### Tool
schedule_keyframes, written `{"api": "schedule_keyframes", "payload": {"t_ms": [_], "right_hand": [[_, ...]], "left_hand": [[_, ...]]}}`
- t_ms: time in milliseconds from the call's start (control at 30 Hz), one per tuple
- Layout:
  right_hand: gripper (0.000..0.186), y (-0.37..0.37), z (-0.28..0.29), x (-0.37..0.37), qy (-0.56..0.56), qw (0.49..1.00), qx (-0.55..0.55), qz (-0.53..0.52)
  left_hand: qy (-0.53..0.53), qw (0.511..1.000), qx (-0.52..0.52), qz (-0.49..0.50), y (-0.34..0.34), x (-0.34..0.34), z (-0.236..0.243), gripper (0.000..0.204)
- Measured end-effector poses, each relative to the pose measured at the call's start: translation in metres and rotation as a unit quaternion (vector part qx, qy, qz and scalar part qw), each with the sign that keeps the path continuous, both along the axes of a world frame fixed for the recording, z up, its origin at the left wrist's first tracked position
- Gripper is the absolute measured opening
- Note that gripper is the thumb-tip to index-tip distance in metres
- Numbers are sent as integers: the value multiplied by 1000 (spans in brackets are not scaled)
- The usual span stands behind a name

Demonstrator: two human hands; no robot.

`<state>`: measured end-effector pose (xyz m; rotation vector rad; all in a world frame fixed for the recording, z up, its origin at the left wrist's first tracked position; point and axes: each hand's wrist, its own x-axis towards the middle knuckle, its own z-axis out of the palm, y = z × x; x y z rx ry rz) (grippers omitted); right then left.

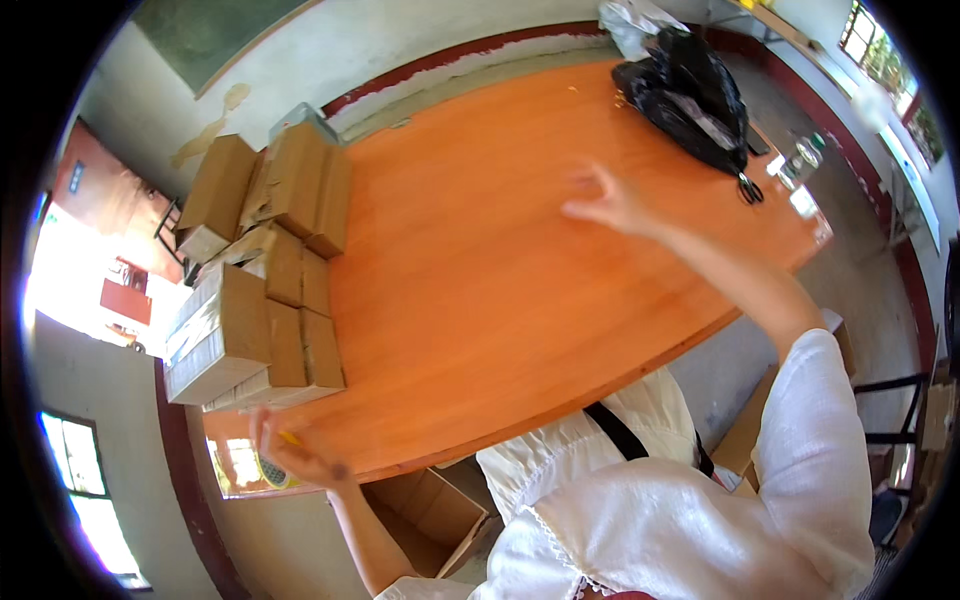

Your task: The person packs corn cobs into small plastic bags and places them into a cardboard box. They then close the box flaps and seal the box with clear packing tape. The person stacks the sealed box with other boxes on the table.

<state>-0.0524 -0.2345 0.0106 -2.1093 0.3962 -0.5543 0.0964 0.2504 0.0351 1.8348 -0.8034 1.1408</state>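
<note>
Over the middle-right of the orange table [450, 250] my right hand [608, 205] is raised, blurred, with thumb and fingers apart and nothing between them. My left hand [300, 458] is at the table's near left corner, smeared by motion. A small yellow thing [290, 438] shows at its fingers; whether it is held I cannot tell. Beside that hand a round greenish-grey thing [272, 472] is partly hidden. Just beyond it stand several brown cardboard boxes [245, 320], stacked along the table's left side.
At the far right lie a black plastic bag [690, 105], black-handled scissors [749, 188] and a clear bottle [800, 162] with a green cap. A pale plastic bag [635, 28] is behind them. Below the near edge sits an open cardboard box [425, 515]; another carton [750, 425] is at my right.
</note>
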Motion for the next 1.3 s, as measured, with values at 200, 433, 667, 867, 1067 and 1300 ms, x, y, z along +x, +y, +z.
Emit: {"api": "schedule_keyframes", "payload": {"t_ms": [200,433,667,867,1067,1300], "right_hand": [[55,-78,22,-139,-44,966,60,-246],[30,3,52,-180,-83,967,176,-164],[45,98,-22,-134,-39,975,217,6],[41,16,21,-273,-246,844,277,-389],[26,146,-132,-519,-146,568,180,-790],[32,313,-211,-676,-209,306,234,-899]], "left_hand": [[175,930,284,-155,-59,-32,-26,24],[231,911,307,-151,-51,-29,-32,26],[189,916,296,-196,-65,-23,-18,25],[-10,931,186,-314,-68,-12,-74,36],[119,915,277,-267,-105,-78,-19,33],[221,888,271,-297,-97,-49,-31,38]]}}
